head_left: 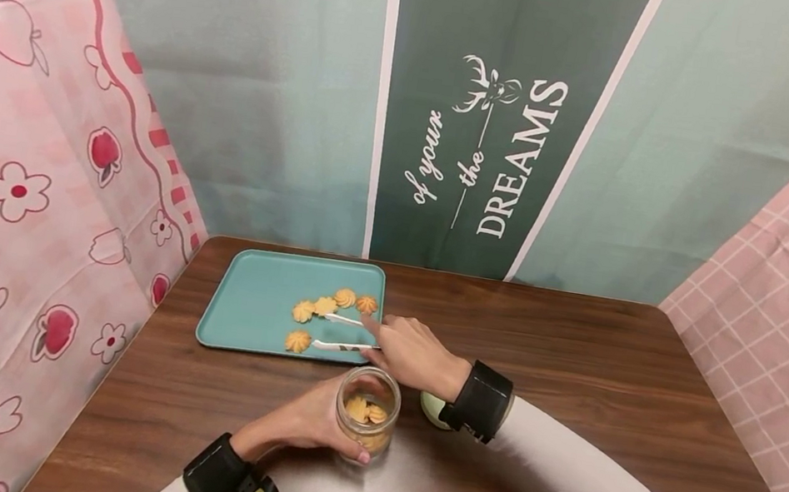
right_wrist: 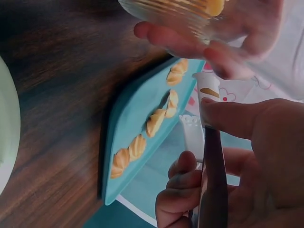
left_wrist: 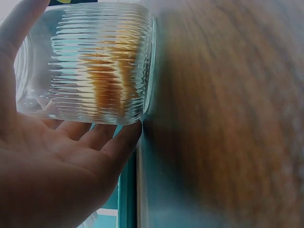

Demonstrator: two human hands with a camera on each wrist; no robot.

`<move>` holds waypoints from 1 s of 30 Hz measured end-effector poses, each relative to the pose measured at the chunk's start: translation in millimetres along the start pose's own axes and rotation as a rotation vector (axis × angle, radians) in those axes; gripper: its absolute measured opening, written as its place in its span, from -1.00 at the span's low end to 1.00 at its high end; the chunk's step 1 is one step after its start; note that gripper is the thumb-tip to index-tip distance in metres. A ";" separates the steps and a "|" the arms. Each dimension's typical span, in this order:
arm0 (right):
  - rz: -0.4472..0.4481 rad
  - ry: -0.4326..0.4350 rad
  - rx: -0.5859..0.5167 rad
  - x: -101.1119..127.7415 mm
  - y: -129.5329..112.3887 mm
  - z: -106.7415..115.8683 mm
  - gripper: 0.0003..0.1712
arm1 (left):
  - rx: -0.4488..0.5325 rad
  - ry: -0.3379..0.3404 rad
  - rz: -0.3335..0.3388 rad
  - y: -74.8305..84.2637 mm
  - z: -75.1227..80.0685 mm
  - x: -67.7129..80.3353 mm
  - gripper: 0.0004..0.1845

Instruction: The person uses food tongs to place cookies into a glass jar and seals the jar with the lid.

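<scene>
**Jar in one hand, tongs in the other, by the tray of cookies**

We see the left hand (head_left: pixel 312 424) curled round a ribbed glass jar (head_left: pixel 366 414) that stands on the table (head_left: pixel 611 377) near its front edge, just in front of the tray's front right corner. The jar is open at the top and has a few cookies inside; in the left wrist view its ribbed wall rests against the palm and fingers (left_wrist: pixel 102 142).

The right hand (head_left: pixel 413 354) grips a pair of white tongs (head_left: pixel 344 333), thumb on top and fingers curled beneath. The tongs' tips reach over the teal tray (head_left: pixel 258 302), which lies near the table's back left corner. The arms of the tongs stand apart, with the tips beside the cookies (head_left: pixel 328 312) on the tray's right part: four in a curved row and one nearer the front edge.

A pale green lid (head_left: pixel 434 410) lies on the table just under the right wrist.
</scene>
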State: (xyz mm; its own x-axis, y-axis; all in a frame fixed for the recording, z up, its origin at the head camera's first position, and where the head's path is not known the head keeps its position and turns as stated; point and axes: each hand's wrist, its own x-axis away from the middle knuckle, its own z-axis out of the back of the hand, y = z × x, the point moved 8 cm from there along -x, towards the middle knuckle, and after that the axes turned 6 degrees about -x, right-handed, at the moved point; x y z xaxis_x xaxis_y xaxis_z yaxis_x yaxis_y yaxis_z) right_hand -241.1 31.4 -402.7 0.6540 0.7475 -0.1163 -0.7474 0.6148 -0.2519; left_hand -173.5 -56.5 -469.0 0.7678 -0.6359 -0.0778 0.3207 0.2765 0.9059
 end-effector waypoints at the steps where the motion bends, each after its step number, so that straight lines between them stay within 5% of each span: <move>1: -0.001 -0.008 -0.006 -1.5 0.7 -1.5 -0.37 | -0.002 -0.001 -0.001 0.1 0.1 -0.2 -0.09; 30: 0.070 -0.128 -0.044 -35.8 -1.2 -33.5 -0.51 | 0.019 -0.018 -0.003 -1.1 0.7 -0.9 -0.06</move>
State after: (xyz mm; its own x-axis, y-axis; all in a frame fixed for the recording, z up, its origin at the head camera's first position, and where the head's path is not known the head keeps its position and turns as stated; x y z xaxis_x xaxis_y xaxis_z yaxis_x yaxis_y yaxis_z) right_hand -259.7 -4.5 -430.5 0.5784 0.8156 -0.0124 -0.7827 0.5507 -0.2899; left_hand -174.8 -56.7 -469.7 0.7567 -0.6497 -0.0732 0.3122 0.2607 0.9136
